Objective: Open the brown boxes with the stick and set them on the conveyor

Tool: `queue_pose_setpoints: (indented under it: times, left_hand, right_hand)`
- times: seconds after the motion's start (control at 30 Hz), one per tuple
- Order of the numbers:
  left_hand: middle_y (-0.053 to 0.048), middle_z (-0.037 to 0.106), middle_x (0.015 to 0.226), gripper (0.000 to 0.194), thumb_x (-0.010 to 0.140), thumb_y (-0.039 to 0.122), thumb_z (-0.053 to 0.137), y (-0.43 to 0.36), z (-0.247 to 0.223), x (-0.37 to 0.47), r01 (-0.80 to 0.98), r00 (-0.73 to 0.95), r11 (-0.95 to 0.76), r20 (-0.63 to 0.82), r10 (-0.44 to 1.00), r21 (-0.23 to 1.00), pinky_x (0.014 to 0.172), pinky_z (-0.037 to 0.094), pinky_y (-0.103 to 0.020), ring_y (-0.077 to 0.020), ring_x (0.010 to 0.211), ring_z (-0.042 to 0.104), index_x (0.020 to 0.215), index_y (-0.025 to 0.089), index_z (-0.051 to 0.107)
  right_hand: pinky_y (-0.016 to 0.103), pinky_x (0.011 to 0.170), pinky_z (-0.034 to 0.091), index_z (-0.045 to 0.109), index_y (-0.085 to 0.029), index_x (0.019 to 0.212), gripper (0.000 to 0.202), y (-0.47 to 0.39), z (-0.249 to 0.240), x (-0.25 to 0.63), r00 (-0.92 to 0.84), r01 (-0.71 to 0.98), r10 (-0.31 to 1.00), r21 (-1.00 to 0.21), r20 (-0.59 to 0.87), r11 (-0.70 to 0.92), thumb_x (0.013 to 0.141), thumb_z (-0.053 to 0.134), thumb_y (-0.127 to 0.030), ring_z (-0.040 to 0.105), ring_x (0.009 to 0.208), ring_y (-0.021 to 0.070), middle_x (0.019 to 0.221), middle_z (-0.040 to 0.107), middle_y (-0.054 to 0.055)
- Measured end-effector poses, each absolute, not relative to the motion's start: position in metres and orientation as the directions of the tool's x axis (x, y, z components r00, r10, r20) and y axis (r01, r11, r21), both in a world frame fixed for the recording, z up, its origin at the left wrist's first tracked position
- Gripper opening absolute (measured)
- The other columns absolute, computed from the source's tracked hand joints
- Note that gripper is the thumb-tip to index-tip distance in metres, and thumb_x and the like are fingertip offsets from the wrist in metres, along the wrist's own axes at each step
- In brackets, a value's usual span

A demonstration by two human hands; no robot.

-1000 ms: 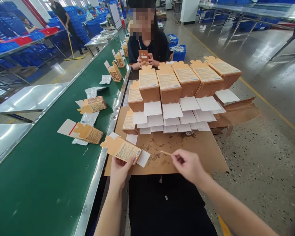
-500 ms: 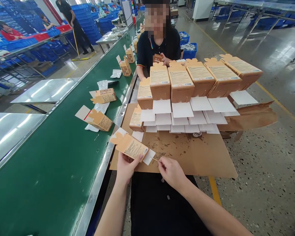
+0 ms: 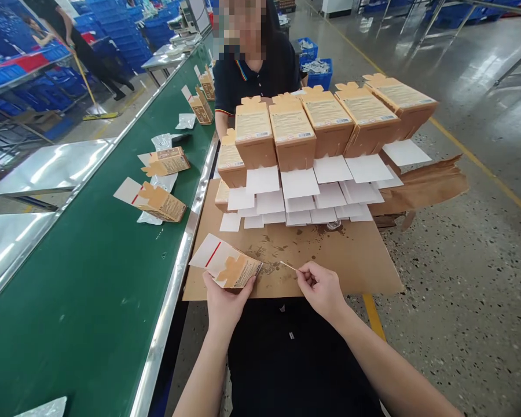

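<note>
My left hand (image 3: pixel 226 298) is closed around the lower edge of a tan printed carton (image 3: pixel 241 271). The carton lies tilted, with a white flap bearing a red strip sticking out to its upper left. In my right hand (image 3: pixel 321 289) a thin cotton swab (image 3: pixel 287 266) is pinched, its pale tip pointing left toward the carton but apart from it. Both hands are over the near edge of a brown cardboard sheet (image 3: pixel 342 255) marked with dark stains. Stacked cartons (image 3: pixel 293 127) with white flaps hanging toward me stand on the sheet's far side.
A green conveyor belt (image 3: pixel 113 289) with a metal rail runs along the left. Open cartons (image 3: pixel 162 202) and silver pouches (image 3: pixel 185 121) lie on it. A co-worker (image 3: pixel 256 69) sits behind the stack. Torn brown paper (image 3: pixel 421 185) juts out at right. Another person holds a mop far left.
The carton in my left hand has been turned, so its red-striped flap now shows. My right hand has drawn the swab away to the right. The camera view has shifted, and a pouch appears lower left.
</note>
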State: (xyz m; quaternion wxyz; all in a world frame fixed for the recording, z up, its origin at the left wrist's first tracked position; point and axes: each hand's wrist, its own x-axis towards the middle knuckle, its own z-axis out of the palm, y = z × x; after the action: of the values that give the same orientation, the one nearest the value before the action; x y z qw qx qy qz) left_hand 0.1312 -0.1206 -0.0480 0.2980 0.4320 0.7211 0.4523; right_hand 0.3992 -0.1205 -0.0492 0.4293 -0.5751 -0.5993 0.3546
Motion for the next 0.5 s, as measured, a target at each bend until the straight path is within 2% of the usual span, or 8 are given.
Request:
queue_pose_setpoints:
  times: [0.17, 0.33, 0.5]
  left_hand:
    - [-0.012, 0.083, 0.124, 0.087, 0.069, 0.065, 0.110, -0.124, -0.058, 0.138, 0.479, -0.521, 0.293, -0.001, 0.853, 0.827, 0.086, 0.071, -0.052, -0.0456, 0.118, 0.087, 0.127, 0.033, 0.054]
    - [-0.012, 0.083, 0.116, 0.083, 0.069, 0.068, 0.105, -0.122, -0.067, 0.144, 0.520, -0.534, 0.304, 0.026, 0.845, 0.798, 0.081, 0.069, -0.052, -0.0464, 0.109, 0.088, 0.122, 0.035, 0.049]
    - [-0.014, 0.084, 0.118, 0.074, 0.075, 0.062, 0.100, -0.108, -0.060, 0.130, 0.566, -0.510, 0.305, 0.034, 0.860, 0.766, 0.083, 0.069, -0.051, -0.0469, 0.113, 0.089, 0.124, 0.034, 0.052]
  right_hand:
    - [0.028, 0.054, 0.054, 0.068, -0.029, 0.082, 0.040, -0.127, -0.048, 0.403, 0.071, 0.370, 0.993, -0.927, 0.096, 0.063, 0.114, 0.070, -0.054, 0.061, 0.056, 0.0156, 0.066, 0.067, -0.003]
    - [0.028, 0.055, 0.056, 0.070, -0.029, 0.082, 0.041, -0.129, -0.046, 0.404, 0.080, 0.365, 0.993, -0.930, 0.084, 0.049, 0.112, 0.071, -0.056, 0.063, 0.055, 0.0157, 0.065, 0.067, -0.003]
    - [0.030, 0.054, 0.057, 0.072, -0.029, 0.078, 0.054, -0.127, -0.040, 0.407, 0.073, 0.375, 0.992, -0.925, 0.103, 0.068, 0.113, 0.071, -0.070, 0.064, 0.054, 0.0183, 0.063, 0.068, 0.001]
